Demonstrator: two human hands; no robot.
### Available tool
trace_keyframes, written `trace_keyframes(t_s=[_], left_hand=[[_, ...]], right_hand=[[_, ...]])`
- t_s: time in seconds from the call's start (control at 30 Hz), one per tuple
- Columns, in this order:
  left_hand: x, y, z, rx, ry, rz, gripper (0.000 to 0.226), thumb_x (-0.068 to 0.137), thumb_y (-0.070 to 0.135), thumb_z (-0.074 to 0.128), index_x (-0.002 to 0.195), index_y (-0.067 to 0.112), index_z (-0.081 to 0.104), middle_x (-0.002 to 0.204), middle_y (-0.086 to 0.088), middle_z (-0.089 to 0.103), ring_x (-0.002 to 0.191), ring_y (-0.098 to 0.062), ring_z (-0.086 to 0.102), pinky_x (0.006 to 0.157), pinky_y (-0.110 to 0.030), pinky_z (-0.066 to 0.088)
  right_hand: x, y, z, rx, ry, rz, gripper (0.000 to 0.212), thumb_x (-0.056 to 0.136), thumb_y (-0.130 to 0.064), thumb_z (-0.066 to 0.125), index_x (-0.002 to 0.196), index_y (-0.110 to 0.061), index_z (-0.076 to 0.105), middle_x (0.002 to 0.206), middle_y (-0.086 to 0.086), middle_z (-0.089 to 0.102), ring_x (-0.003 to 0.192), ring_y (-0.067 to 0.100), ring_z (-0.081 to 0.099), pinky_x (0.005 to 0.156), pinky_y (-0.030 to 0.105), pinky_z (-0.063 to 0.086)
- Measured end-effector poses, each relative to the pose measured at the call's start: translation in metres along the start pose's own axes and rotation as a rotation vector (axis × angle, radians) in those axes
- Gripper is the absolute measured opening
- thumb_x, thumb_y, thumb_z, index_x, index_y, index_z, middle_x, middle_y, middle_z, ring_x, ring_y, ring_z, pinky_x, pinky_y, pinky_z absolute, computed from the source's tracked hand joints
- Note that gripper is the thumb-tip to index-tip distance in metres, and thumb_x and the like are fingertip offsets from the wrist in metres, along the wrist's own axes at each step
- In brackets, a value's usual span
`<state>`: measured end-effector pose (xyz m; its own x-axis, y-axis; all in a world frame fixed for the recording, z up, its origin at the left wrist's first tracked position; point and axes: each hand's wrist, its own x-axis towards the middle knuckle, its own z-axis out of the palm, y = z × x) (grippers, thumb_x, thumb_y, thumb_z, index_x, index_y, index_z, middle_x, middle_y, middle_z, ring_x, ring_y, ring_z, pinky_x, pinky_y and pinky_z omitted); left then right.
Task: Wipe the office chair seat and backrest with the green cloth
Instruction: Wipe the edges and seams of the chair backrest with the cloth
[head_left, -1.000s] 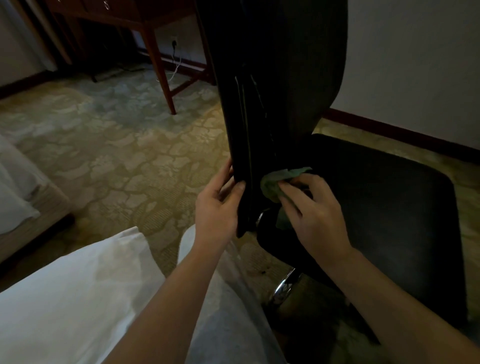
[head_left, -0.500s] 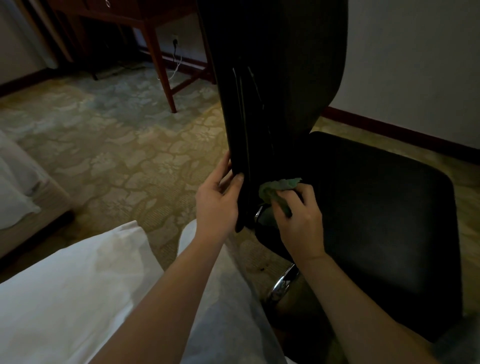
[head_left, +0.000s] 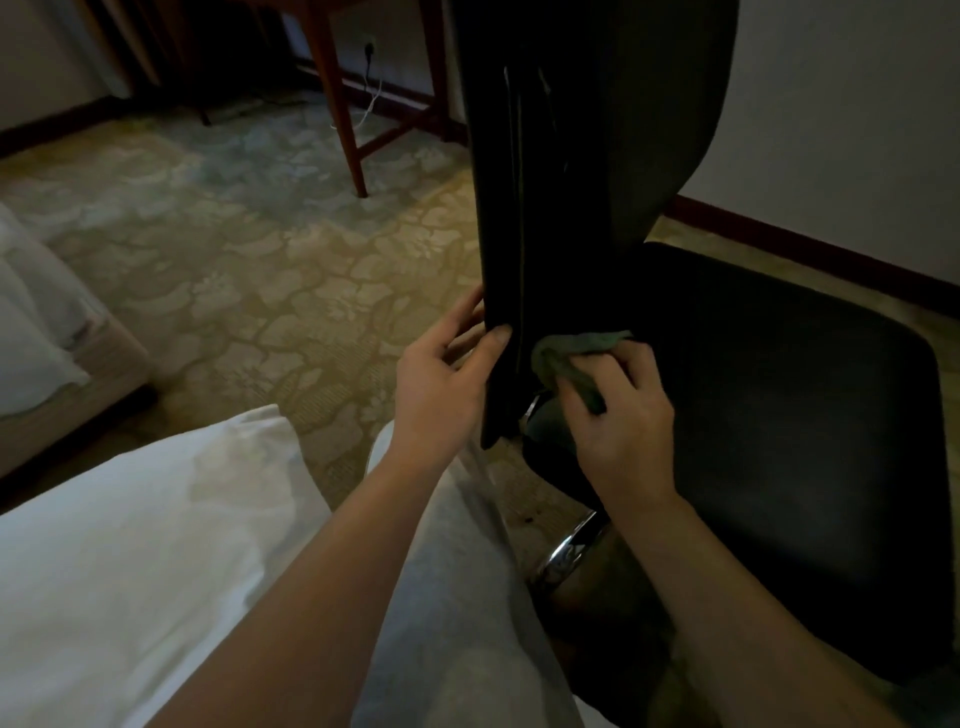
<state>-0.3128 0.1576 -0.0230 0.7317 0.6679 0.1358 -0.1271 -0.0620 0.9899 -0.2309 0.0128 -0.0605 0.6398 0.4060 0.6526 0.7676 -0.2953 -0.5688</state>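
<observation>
At the backrest (head_left: 597, 156) base, left hand (head_left: 441, 384) tight on its edge, right hand (head_left: 618, 421) tight on green cloth (head_left: 576, 348).

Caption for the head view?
Left hand grips the backrest edge while the right hand holds the green cloth at its base.

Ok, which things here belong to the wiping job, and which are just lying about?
Job: green cloth, held in the right hand; backrest, its edge gripped by the left hand; seat.
Lying about: wooden desk, white cable, bed, white bedding.
</observation>
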Motion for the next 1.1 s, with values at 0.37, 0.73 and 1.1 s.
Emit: trace_keyframes(t_s=[0.37, 0.73, 1.1], left_hand=[[-0.002, -0.012, 0.001, 0.034, -0.015, -0.035, 0.058, 0.096, -0.002, 0.064, 0.131, 0.043, 0.054, 0.132, 0.005, 0.067, 0.123, -0.007, 0.062, 0.104, -0.033, 0.053], [-0.005, -0.021, 0.005, -0.024, 0.002, -0.005, 0.06, 0.097, -0.005, 0.061, 0.132, 0.043, 0.053, 0.134, 0.005, 0.066, 0.126, -0.009, 0.061, 0.104, -0.036, 0.053], [-0.008, -0.017, 0.008, -0.062, 0.016, 0.006, 0.054, 0.098, -0.003, 0.06, 0.134, 0.038, 0.055, 0.131, 0.003, 0.067, 0.123, -0.009, 0.063, 0.104, -0.036, 0.053]], right_hand=[[-0.029, 0.023, 0.042, -0.191, -0.181, 0.145, 0.02, 0.082, -0.002, 0.073, 0.102, -0.005, 0.071, 0.108, 0.014, 0.056, 0.091, 0.027, 0.061, 0.066, 0.037, 0.056], [-0.016, 0.013, 0.009, -0.2, -0.072, -0.003, 0.016, 0.087, -0.007, 0.072, 0.102, -0.002, 0.073, 0.099, 0.016, 0.058, 0.083, 0.024, 0.06, 0.064, 0.033, 0.054], [-0.027, 0.008, 0.04, -0.224, -0.332, 0.178, 0.029, 0.086, -0.013, 0.074, 0.115, -0.012, 0.071, 0.114, 0.006, 0.059, 0.095, 0.02, 0.062, 0.079, 0.032, 0.058]])
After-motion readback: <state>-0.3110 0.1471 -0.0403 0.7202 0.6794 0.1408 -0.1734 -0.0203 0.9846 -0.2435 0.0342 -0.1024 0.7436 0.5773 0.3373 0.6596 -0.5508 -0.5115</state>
